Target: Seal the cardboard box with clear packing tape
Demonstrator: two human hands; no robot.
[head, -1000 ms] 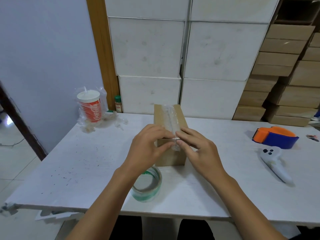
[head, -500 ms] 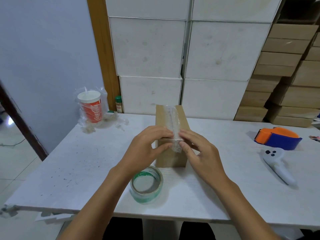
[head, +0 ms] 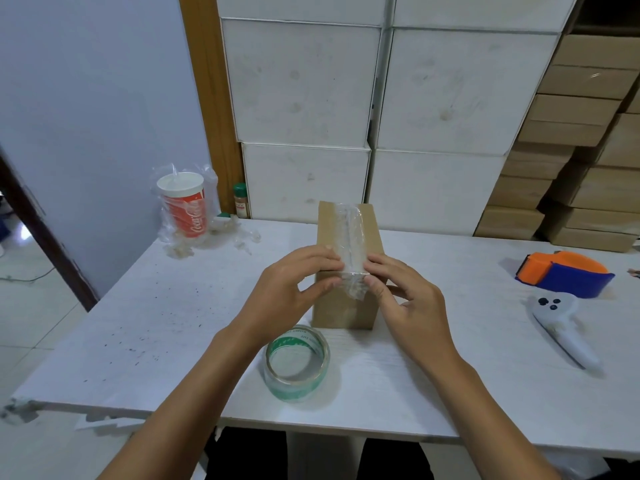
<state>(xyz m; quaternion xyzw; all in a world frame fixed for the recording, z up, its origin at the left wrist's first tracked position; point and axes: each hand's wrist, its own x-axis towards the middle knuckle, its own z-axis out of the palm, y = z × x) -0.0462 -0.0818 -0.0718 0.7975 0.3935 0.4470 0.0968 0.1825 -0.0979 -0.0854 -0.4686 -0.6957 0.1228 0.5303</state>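
Near the middle of the white surface (head: 138, 306) stands the cardboard box (head: 346, 306), a strip of clear tape (head: 351, 237) along its top and over the near edge; the left hand (head: 291, 292) and right hand (head: 405, 299) meet at that edge, fingers curled, pinching the tape end from either side; the tape roll (head: 298, 367) lies just before the box, toward the near edge, below the left wrist.

On surface: 1 cardboard box (head: 348, 237), 1 tape roll (head: 297, 367), 1 dispenser (head: 564, 273), 1 controller (head: 562, 329), 1 cup (head: 183, 204), 1 small bottle (head: 241, 200); 2 hands.
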